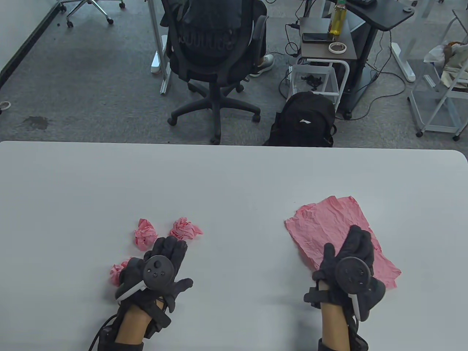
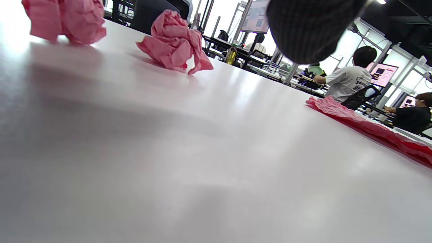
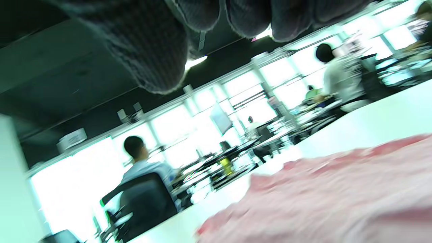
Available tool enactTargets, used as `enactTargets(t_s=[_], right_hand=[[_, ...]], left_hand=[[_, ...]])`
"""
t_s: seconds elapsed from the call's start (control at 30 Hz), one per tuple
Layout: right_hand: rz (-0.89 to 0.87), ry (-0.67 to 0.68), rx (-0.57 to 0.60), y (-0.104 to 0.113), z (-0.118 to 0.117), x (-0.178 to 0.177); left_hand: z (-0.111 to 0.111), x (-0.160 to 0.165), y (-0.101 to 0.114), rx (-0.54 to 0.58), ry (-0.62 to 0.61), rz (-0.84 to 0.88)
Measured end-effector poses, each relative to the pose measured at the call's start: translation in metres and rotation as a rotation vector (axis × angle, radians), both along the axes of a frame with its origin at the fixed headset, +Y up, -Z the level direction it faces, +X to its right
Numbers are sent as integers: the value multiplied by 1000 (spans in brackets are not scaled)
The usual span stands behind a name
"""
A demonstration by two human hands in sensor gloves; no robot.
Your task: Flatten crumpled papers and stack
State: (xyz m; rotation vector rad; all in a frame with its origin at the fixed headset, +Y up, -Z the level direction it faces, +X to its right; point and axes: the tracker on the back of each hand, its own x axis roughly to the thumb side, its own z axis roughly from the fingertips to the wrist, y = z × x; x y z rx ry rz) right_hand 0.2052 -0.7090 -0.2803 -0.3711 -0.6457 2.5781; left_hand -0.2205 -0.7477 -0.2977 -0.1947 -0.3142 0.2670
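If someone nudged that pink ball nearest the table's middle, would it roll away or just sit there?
The ball would probably skid a little and stop rather than roll: it is lumpy, with a corner sticking out. It is likely very light, being thin paper like the flattened sheet, and would squash easily under the fingers.

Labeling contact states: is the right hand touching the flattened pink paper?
Cannot tell. In the table view the right hand overlaps the flattened pink paper, but the right wrist view shows its fingers above it, contact unseen.

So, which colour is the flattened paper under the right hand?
Pink; the paper shows best in the table view.
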Motion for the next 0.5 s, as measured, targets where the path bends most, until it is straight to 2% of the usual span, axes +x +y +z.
enactTargets(t_s=[0.2, 0.3, 0.33, 0.37, 0.5], right_hand=[[-1, 242, -51, -15, -12, -44], [-49, 312, -59, -20, -13, -54], [-59, 321, -54, -21, -13, -57], [-59, 333, -53, -21, -14, -59], [-61, 349, -61, -22, -14, -61]], left_hand=[[2, -17, 15, 95, 89, 10], [4, -35, 23, 145, 195, 1], [5, -45, 25, 150, 268, -25], [6, -51, 26, 137, 321, -49], [7, -77, 19, -36, 546, -136]])
